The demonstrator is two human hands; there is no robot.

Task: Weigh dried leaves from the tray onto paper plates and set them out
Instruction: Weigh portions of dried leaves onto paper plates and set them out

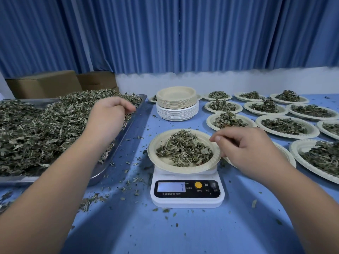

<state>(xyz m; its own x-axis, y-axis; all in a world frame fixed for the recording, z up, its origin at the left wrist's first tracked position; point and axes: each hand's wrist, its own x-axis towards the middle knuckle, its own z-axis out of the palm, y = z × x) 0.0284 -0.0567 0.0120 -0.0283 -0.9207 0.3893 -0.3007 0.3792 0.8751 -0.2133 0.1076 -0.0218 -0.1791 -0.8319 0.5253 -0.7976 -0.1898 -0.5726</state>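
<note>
Beside the white glossy plastic scale (187,191) lies a shiny metal tray (117,143) of dry, crinkled leaves (45,129); on the scale, a matt paper plate (165,162); under it, smooth blue tabletop (183,231); behind, pleated blue cloth curtains (165,33).

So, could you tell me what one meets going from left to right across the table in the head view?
Tray heaped with leaves → scale bearing a plate → filled plates set out at the right.
</note>
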